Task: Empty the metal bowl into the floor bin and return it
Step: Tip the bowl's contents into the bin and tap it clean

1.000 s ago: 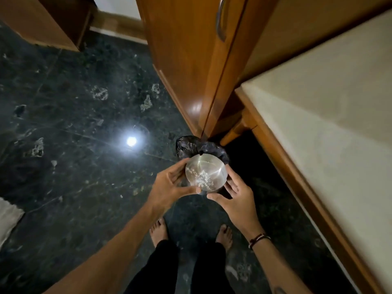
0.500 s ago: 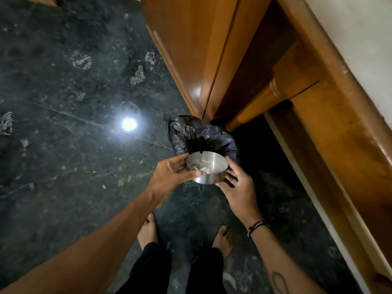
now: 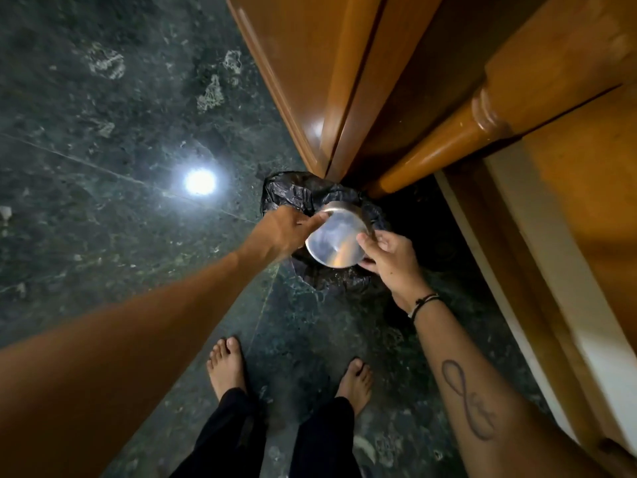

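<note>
The metal bowl (image 3: 336, 241) is turned upside down, its shiny flat base facing me, right over the floor bin (image 3: 293, 193) lined with a black plastic bag. My left hand (image 3: 284, 231) grips the bowl's left rim. My right hand (image 3: 391, 257) holds its right side, thumb on the base. The bowl's inside and its contents are hidden.
A wooden cabinet corner (image 3: 320, 98) stands just behind the bin. A turned wooden bed leg (image 3: 448, 143) and bed frame (image 3: 558, 236) run along the right. My bare feet (image 3: 227, 367) stand on dark green marble floor (image 3: 103, 201), which reflects a bright lamp.
The bowl has gone from upright with white crumbs showing to flipped over above the bin. Both hands moved forward and down, and my view came closer to the floor.
</note>
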